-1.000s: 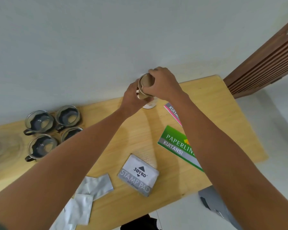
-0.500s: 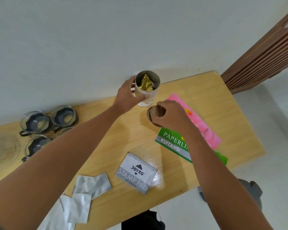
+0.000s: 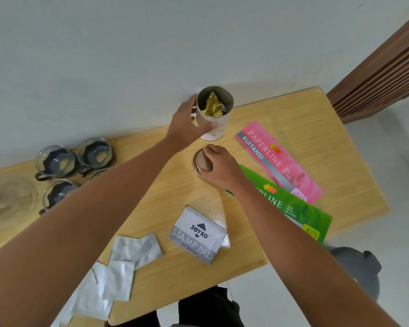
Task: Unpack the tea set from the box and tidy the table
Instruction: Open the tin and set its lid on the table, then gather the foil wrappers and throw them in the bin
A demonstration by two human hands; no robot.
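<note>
A round white tea tin [image 3: 219, 128] stands uncovered near the wall, with a crumpled gold foil bag [image 3: 213, 106] inside. My left hand [image 3: 187, 125] grips the tin's side. The tin's round brown lid [image 3: 201, 161] lies flat on the wooden table [image 3: 335, 147] just in front of it, and my right hand [image 3: 222, 166] rests on the lid with fingers on its edge. Several glass cups with dark holders [image 3: 57, 161] stand at the far left.
A grey stamp pad box [image 3: 197, 234] lies at the centre front. Pink [image 3: 281, 161] and green [image 3: 300, 213] receipt books lie to the right. Several silver sachets [image 3: 118, 260] are at the front left. A blurred glass object [image 3: 7, 201] sits at the left edge.
My right hand took the lid off the tin and brought it down onto the table in front. The gold bag inside is now exposed. My left hand kept hold of the tin.
</note>
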